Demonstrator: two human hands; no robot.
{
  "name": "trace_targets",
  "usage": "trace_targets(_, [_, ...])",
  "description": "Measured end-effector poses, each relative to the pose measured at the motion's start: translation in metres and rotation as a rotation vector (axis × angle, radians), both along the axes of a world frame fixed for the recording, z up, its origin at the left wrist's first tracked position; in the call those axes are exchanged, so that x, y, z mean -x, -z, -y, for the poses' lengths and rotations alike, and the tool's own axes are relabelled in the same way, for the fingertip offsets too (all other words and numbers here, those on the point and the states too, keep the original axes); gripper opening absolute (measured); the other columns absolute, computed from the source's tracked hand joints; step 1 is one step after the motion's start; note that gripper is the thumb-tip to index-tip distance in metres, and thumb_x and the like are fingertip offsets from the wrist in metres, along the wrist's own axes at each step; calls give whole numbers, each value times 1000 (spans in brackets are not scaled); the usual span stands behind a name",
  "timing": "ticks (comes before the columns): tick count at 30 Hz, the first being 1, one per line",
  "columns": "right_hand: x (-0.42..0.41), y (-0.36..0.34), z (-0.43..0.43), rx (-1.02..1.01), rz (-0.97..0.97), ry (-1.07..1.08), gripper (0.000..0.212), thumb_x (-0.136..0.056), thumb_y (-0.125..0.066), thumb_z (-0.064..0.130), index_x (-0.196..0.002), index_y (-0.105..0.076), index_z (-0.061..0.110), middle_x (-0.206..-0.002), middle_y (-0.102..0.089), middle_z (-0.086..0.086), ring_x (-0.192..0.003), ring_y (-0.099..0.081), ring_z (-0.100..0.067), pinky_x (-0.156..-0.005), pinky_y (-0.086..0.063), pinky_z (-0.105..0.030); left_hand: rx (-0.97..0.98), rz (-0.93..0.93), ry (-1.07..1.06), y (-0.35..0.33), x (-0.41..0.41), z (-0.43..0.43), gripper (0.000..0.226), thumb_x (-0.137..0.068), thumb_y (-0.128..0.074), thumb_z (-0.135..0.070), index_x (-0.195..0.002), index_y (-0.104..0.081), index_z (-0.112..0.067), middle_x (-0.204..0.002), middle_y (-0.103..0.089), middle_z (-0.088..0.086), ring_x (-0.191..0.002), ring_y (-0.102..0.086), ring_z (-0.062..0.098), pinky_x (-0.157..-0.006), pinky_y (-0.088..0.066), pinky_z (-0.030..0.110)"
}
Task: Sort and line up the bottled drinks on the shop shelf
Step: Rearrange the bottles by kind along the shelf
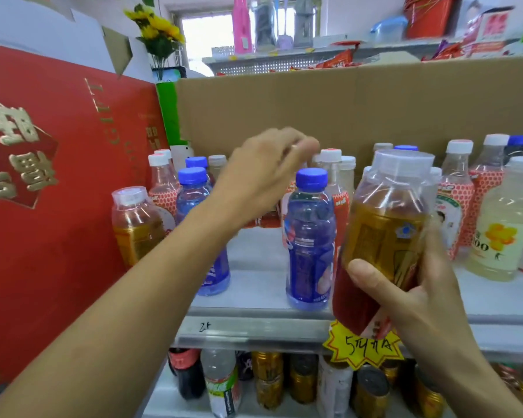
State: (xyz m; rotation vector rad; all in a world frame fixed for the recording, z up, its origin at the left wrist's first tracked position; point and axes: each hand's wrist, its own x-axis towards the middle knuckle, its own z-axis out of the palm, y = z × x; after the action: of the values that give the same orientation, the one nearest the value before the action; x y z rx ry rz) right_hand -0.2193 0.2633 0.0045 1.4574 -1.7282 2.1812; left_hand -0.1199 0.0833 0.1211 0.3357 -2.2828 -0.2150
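Amber bottle (384,230) | right hand (411,297) covers lower part | left hand (260,176) fingertips blurred

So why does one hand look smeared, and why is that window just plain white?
In the head view, the left hand is motion-blurred at its fingertips, while the right hand gripping the amber bottle looks fairly sharp. The window behind is overexposed, and the goods on the top shelf look soft.
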Motion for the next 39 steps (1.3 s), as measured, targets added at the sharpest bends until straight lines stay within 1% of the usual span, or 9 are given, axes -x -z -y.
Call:
trace_targets(5, [-47, -2, 37, -90, -23, -192, 69, -66, -83, 48, -122, -43, 51, -107, -65, 25, -94, -66, 5, -71, -49, -4, -219, -230, 222, -30, -61, 14, 46, -109, -26, -40, -122, -64, -19, -106, -70, -1, -88, -71, 14, -78, -59, 30])
trace_targets(8, [-68, 2, 77, -121, 17, -263, 68, -75, -85, 28, -120, -39, 49, -95, -66, 23, -77, -67, 8, -57, -51, -8, -202, 22, 214, -47, -74, 22, 44, -104, -31, -55, -120, -66, -33, -105, -72, -11, -91, -71, 5, -77, -58, 28])
trace_targets(13, [-78, 11, 124, -182, 64, -159, 82, -73, -85, 37, -127, -27, 57, -122, -54, 15, -113, -58, -8, -94, -54, -40, -77, 506, 92, -39, -70, 38, 45, -79, -66, -62, -121, -66, -44, -114, -65, -28, -101, -61, -8, -90, -53, 30])
trace_targets(17, [-75, 21, 133, -315, 8, -56, 95, -84, -77, 30, -145, -8, 51, -151, -32, 11, -140, -36, -14, -113, -38, -47, 48, 644, 24, -28, -53, 52, 35, -85, -75, -42, -118, -69, -35, -93, -58, -28, -83, -55, -9, -73, -43, 18])
trace_targets(20, [-75, 27, 122, -317, -185, 26, 100, -89, -70, 12, -151, 0, 47, -161, -17, 9, -148, -21, -11, -117, -30, -36, 98, 625, -12, -23, -38, 56, 33, -88, -73, -38, -119, -67, -31, -109, -59, -14, -95, -52, 1, -79, -41, 22])
trace_targets(23, [-81, 40, 111, -309, -585, 292, 82, -75, -77, 2, -146, -40, 24, -141, -42, -8, -127, -47, -29, -88, -53, -33, 163, 616, -35, -17, -31, 57, 33, -89, -71, -40, -121, -66, -32, -120, -60, -9, -105, -50, 8, -85, -41, 28])
trace_targets(27, [-82, 47, 113, -649, -635, 233, 36, -101, -46, 38, -137, -41, 37, -119, -50, 8, -109, -50, -16, -79, -50, -32, 103, 412, -24, -6, -47, 61, 44, -95, -59, -47, -136, -57, -30, -131, -58, -5, -111, -52, 10, -91, -44, 28])
trace_targets(34, [-70, 41, 149, -749, -652, 295, 46, -102, -41, 24, -145, -29, 37, -126, -49, 2, -114, -45, -20, -86, -44, -34, 1, 116, -121, 28, -90, 82, 51, -102, -49, -32, -151, -38, -23, -145, -42, -2, -134, -39, 14, -106, -29, 23])
trace_targets(39, [-69, 27, 156, -820, -734, 405, 83, -93, -55, 7, -154, -4, 30, -154, -5, -7, -140, -17, -29, -96, -46, -33, 97, 156, -123, 39, -98, 91, 71, -93, -67, -33, -154, -31, -28, -152, -34, -8, -139, -32, 10, -108, -27, 22])
